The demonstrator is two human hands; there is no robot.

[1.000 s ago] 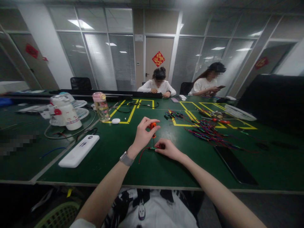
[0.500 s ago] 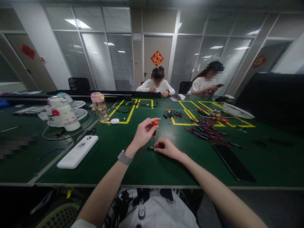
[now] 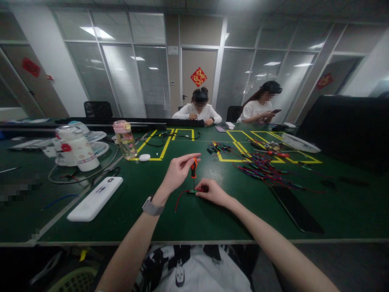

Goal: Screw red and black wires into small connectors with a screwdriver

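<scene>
My left hand is closed in a pinch on a small screwdriver with an orange and black handle, held upright with its tip down on a little green circuit board. My right hand presses that board to the green table, fingers curled on it. A red wire trails from the board to the left. A watch sits on my left wrist.
A heap of wired boards lies right of centre beside a dark phone. At left are a white power bank, a pink-lidded bottle and a white jug. Two people sit at the far side.
My left hand has twisted the screwdriver a little, its forefinger now stretched out over the handle. The right hand stays on the board. The camera has tilted slightly.
</scene>
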